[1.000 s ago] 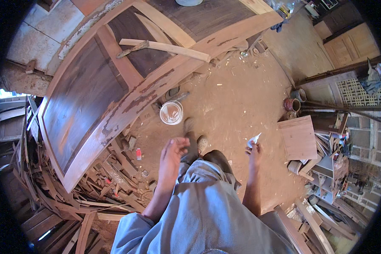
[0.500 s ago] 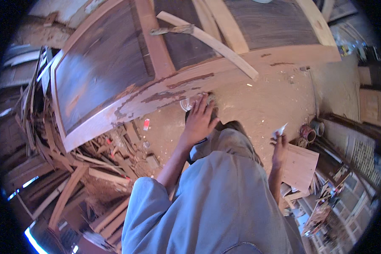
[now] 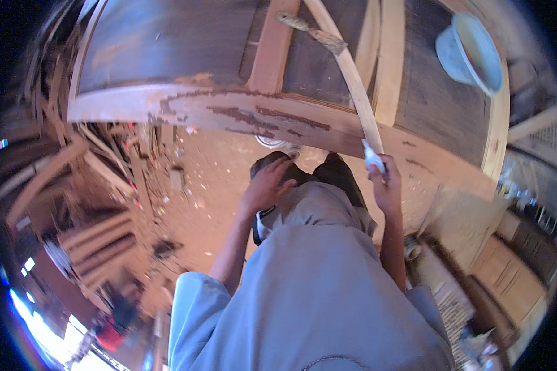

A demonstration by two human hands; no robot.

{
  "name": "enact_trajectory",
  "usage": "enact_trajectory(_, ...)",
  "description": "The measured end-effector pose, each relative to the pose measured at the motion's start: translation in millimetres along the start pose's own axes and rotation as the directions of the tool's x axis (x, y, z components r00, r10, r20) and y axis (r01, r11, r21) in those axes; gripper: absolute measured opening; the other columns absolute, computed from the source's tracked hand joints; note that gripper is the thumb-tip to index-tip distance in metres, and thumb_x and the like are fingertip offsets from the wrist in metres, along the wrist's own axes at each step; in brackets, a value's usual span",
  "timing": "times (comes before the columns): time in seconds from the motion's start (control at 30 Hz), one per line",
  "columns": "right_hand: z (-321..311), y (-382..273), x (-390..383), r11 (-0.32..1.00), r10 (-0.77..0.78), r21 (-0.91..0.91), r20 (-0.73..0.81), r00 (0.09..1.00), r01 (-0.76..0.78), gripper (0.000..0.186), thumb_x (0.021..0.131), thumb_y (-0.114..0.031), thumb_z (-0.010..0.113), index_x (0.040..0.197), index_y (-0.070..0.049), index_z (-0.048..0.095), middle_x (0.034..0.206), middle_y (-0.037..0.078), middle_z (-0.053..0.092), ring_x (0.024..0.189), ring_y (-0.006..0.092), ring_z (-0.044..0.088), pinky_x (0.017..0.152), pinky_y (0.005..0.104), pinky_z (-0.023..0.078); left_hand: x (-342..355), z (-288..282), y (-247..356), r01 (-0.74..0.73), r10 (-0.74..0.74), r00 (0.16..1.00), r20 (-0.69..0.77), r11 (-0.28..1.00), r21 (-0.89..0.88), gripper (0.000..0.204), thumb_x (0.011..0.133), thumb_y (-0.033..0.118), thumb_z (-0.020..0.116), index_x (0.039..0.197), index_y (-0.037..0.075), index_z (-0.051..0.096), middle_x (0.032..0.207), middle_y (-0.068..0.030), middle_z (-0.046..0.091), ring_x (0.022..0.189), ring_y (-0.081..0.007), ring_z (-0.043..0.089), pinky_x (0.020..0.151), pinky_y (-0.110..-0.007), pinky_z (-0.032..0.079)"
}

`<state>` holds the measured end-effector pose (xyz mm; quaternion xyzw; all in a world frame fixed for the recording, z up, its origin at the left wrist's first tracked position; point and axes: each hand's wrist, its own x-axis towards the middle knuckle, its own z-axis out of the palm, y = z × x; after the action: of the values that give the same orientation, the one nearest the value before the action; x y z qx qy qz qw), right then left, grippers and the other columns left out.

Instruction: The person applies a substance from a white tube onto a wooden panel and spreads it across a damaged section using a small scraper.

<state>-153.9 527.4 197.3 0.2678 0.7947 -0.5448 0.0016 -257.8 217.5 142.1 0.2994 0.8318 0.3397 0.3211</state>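
My right hand (image 3: 387, 184) is closed around a small white bottle with a pointed nozzle (image 3: 372, 158), its tip up near the panel's front edge. My left hand (image 3: 269, 185) is empty, fingers stretched out, low over my dark trousers. In front of me lies a large framed wooden panel (image 3: 185, 102) with dark insets. Reddish-brown smears (image 3: 266, 117) run along its near rail. A long pale wooden strip (image 3: 354, 80) crosses the panel and reaches over its near rail. Beside the strip is a narrow, stained, flat-ended tool (image 3: 315, 34); its exact kind cannot be made out.
A pale blue bucket (image 3: 470, 52) stands on the panel's right part. Wood offcuts (image 3: 145, 148) litter the floor at left, with stacked timber (image 3: 99, 247) nearer. Boards and a cabinet-like wooden piece (image 3: 507, 272) stand at right.
My right hand has come up and forward with the white bottle, close to the panel. My left hand has drawn back from the panel's edge. The view has turned, bringing the bucket in.
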Motion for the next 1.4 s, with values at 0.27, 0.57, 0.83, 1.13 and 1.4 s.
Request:
enact_trajectory(0.27, 13.6, -26.3, 104.5, 0.868, -0.264, -0.223, 0.549, 0.793, 0.443, 0.022, 0.096, -0.013, 0.061, 0.112, 0.000, 0.059, 0.091, 0.005, 0.065, 0.081, 0.0106, 0.062, 0.069, 0.0253, 0.049, -115.5, 179.3, -103.7, 0.391, -0.918, 0.253, -0.306, 0.386, -0.835, 0.044, 0.098, 0.036, 0.053, 0.121, -0.001, 0.059, 0.109, -0.0155, 0.067, 0.096, -0.0252, 0.067, 0.079, -0.035, 0.052)
enact_trajectory(0.57, 36.5, -35.4, 177.0, 0.980, -0.196, 0.134, 0.745, 0.638, 0.144, 0.015, 0.097, -0.012, 0.058, 0.108, -0.002, 0.061, 0.089, 0.000, 0.061, 0.069, 0.0042, 0.052, 0.061, 0.0194, 0.043, -161.1, 425.9, 59.0, 0.096, -0.993, -0.022, 0.117, -0.119, -0.988, 0.039, 0.100, 0.036, 0.052, 0.116, 0.001, 0.061, 0.100, -0.0073, 0.067, 0.084, -0.0137, 0.063, 0.067, -0.028, 0.048)
enact_trajectory(0.83, 57.7, -29.9, 173.2, 0.935, -0.283, 0.089, 0.770, 0.573, 0.342, 0.017, 0.096, -0.018, 0.061, 0.105, -0.003, 0.062, 0.083, 0.000, 0.062, 0.067, 0.0041, 0.052, 0.059, 0.0217, 0.044, -62.9, 526.8, 146.5, -0.080, -0.955, 0.190, 0.226, -0.245, -0.966, 0.037, 0.099, 0.029, 0.053, 0.122, 0.000, 0.057, 0.112, -0.0142, 0.065, 0.101, -0.0222, 0.062, 0.082, -0.036, 0.049)
enact_trajectory(1.13, 58.1, -23.9, 172.9, 0.918, -0.335, 0.103, 0.719, 0.609, 0.384, 0.017, 0.097, -0.020, 0.061, 0.101, -0.004, 0.062, 0.079, -0.001, 0.061, 0.066, 0.0031, 0.051, 0.059, 0.0197, 0.043, -83.4, 371.6, 124.6, -0.064, -0.999, -0.022, -0.024, 0.025, -0.998, 0.041, 0.102, 0.034, 0.048, 0.127, 0.002, 0.056, 0.123, -0.0134, 0.062, 0.110, -0.0236, 0.061, 0.092, -0.038, 0.048)
enact_trajectory(1.4, 58.6, -17.2, 178.4, 0.870, -0.387, 0.063, 0.703, 0.597, 0.489, 0.019, 0.097, -0.023, 0.062, 0.102, -0.004, 0.063, 0.078, -0.002, 0.062, 0.065, 0.0024, 0.050, 0.058, 0.0198, 0.042, -88.6, 410.2, 133.0, -0.012, -0.999, -0.009, 0.048, -0.048, -0.999, 0.043, 0.102, 0.038, 0.047, 0.128, 0.005, 0.056, 0.123, -0.0118, 0.063, 0.111, -0.0234, 0.061, 0.091, -0.037, 0.047)
